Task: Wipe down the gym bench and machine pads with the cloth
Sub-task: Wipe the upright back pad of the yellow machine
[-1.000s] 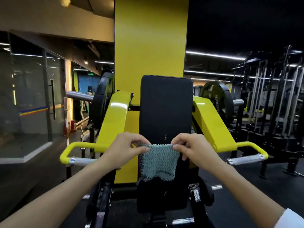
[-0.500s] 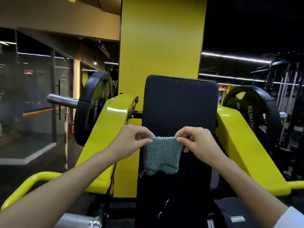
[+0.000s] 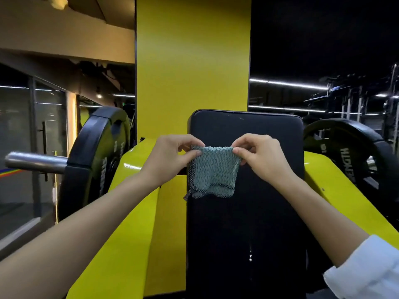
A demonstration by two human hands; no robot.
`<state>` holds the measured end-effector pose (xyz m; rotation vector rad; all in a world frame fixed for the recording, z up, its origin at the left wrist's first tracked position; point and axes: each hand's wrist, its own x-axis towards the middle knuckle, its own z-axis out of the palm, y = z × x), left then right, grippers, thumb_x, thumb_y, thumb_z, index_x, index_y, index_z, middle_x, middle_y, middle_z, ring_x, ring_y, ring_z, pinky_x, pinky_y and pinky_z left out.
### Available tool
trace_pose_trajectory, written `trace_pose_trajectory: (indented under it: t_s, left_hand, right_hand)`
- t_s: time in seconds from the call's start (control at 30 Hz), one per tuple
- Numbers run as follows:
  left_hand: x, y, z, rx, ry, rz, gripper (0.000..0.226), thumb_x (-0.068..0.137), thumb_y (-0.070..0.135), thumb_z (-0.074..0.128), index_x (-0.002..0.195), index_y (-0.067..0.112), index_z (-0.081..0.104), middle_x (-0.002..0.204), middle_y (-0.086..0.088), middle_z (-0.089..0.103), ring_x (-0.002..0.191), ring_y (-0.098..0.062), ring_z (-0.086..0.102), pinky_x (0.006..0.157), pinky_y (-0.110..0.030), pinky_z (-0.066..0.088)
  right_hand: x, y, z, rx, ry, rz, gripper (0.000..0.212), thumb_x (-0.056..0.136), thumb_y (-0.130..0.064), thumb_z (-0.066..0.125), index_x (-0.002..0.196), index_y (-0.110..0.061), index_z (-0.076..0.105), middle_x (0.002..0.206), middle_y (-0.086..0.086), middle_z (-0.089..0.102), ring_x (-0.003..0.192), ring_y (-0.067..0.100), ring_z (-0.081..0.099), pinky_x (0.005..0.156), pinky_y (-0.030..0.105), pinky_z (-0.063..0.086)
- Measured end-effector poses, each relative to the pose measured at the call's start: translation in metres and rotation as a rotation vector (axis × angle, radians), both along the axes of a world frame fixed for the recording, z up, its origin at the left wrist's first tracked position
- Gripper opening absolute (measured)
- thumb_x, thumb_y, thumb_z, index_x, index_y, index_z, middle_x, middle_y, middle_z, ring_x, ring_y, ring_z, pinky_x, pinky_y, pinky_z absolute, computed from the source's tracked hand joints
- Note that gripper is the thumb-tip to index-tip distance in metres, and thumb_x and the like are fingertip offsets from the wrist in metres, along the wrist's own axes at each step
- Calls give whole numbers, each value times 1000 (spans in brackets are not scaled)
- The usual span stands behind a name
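Two hands are pinching one small teal waffle-knit cloth with dark stitched edging (image 3: 213,171) by its top corners. The left hand (image 3: 170,156) is clamping thumb and forefinger on the corner at the cloth's 9 o'clock. The right hand (image 3: 261,156) is doing the same at 3 o'clock, with its spare fingers curling loosely.

The cloth is hanging spread out in front of the upper half of the tall black upholstered back pad (image 3: 246,223). Can't tell if it's touching the pad.

Handling, my read:
- **Cloth:** it's looking light and limp, with the bottom hem sagging and curling at 6 o'clock. A corner pinch is probably giving no wiping pressure, so a flat palm behind the middle or a bunched grip looks better.
- **Pad:** the surface is looking smooth and firm, likely slick, and it's fixed to the frame, so it should take a push.

Yellow painted steel lever arms (image 3: 133,212) are flanking the pad at 9 and 3 o'clock. Black round weight plates (image 3: 95,160) are sitting further out.
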<state>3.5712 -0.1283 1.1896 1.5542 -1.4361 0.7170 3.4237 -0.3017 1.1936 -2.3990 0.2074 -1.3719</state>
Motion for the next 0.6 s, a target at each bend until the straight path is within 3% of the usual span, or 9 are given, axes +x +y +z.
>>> trace_pose_trajectory:
  t_s: [0.13, 0.2, 0.3, 0.4, 0.47, 0.6]
  left_hand:
    - [16, -15, 18, -91, -95, 68, 15, 88, 12, 73, 103, 15, 76, 87, 15, 66, 78, 0, 59, 75, -7, 43]
    - [22, -24, 25, -130, -126, 90, 15, 89, 11, 72, 103, 14, 76, 88, 13, 67, 80, -6, 60, 78, -19, 48]
    - [31, -40, 35, -191, -200, 149, 15, 90, 10, 69, 105, 11, 74, 95, 1, 72, 88, -19, 64, 83, -37, 51]
    - [38, -61, 37, -260, -417, 310, 23, 90, 4, 61, 109, 10, 72, 108, -7, 71, 102, -29, 64, 89, -37, 44]
    - [47, -74, 31, -229, -609, 417, 34, 89, 2, 53, 117, 11, 69, 129, -8, 65, 122, -29, 58, 97, -37, 36]
    - [65, -81, 13, -58, -778, 493, 55, 88, 3, 35, 138, 10, 57, 151, -4, 47, 143, -24, 38, 115, -48, 23]
  right_hand:
    - [21, -9, 24, -30, -73, -8, 13, 91, -12, 69, 85, -23, 70, 77, -15, 66, 70, 1, 63, 73, 22, 51]
    - [30, -14, 35, -43, -92, -24, 10, 92, -12, 67, 88, -20, 72, 77, -15, 64, 71, -3, 58, 72, 14, 46]
    - [42, -22, 49, -57, -136, -55, 8, 93, -12, 64, 93, -15, 71, 82, -7, 65, 77, 5, 58, 78, 20, 47]
    - [59, -29, 56, -76, -196, -83, 8, 95, -10, 62, 96, -10, 70, 89, 0, 67, 87, 15, 61, 84, 30, 50]
    - [70, -35, 56, -101, -228, -113, 8, 95, -10, 61, 98, -7, 68, 96, 6, 69, 93, 22, 62, 87, 38, 49]
    - [83, -48, 44, -170, -294, -118, 9, 97, -9, 58, 100, -4, 65, 99, 9, 64, 89, 22, 59, 81, 33, 46]
